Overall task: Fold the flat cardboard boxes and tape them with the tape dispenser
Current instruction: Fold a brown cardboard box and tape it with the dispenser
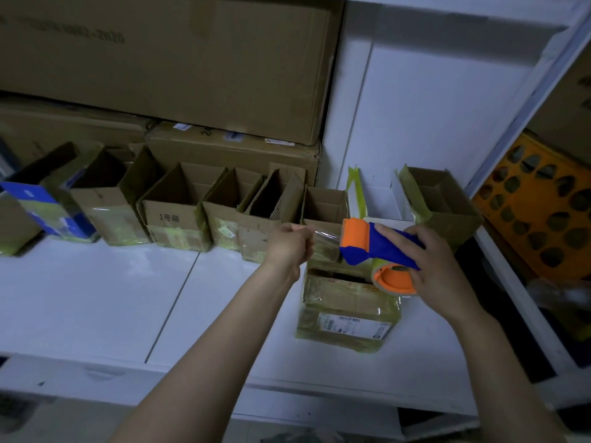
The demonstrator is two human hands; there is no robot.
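One white shelf fills most of the view. At its back stand three big closed cartons, the largest lying on top of the other two.

In front of them is a row of open boxes, flaps up, side by side. I count eight: a blue-printed one at the left end, five brown ones, a white one and one more brown one. The far-left end is crowded and cut by the frame, so there may be more. One orange crate with round holes sits off the shelf to the right.

One cardboard box stands alone, nearer than the row. It is wrapped in yellowish tape, with one printed label on its front face and a dark gap between its top flaps.

Two bare arms reach in from below. The right hand is wrapped around the blue handle of the one tape dispenser. The dispenser's orange roller points left and its orange-cored roll hangs underneath. It hovers over the far right corner of the lone box, so the box lies just below the grip.

The left hand is closed, pinching the free end of one strip of clear tape. The strip runs taut from those fingers to the roller, above the box's far edge. The box sits below and between both hands, closer to the right one.
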